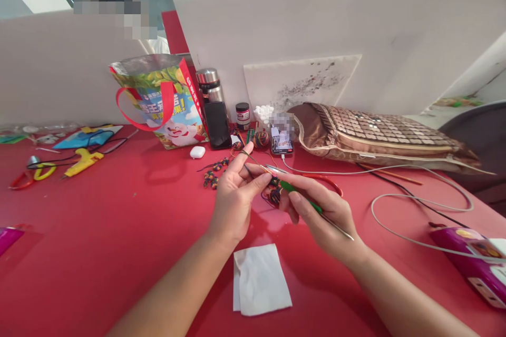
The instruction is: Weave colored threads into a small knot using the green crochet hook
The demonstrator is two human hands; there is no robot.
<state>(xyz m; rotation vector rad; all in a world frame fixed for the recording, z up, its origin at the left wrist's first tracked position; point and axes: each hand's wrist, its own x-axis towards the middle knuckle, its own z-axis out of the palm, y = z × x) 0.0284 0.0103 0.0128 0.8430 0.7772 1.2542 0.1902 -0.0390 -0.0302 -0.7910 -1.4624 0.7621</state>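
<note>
Over the red table, my right hand (322,210) is closed round a crochet hook (290,186) with a green grip, its metal end sticking out below toward the wrist. Pinched between thumb and fingers of my left hand (239,195) is a small dark multicoloured crochet piece (273,195). Yarn runs over the raised left index finger. Both hands meet at the piece, and fingers hide part of it. Behind the left hand lie several finished-looking crochet bits (213,175) in the same dark mixed colours. A ball of multicoloured yarn (261,139) sits farther back.
A folded white tissue (263,281) lies in front. Behind stand a phone (282,139) on a cable, a black phone (218,125), a jar (242,116), a flask (211,87) and a shopping bag (174,110). A glue gun (83,162) lies left; a cushion (395,134) and power strip (466,258) right.
</note>
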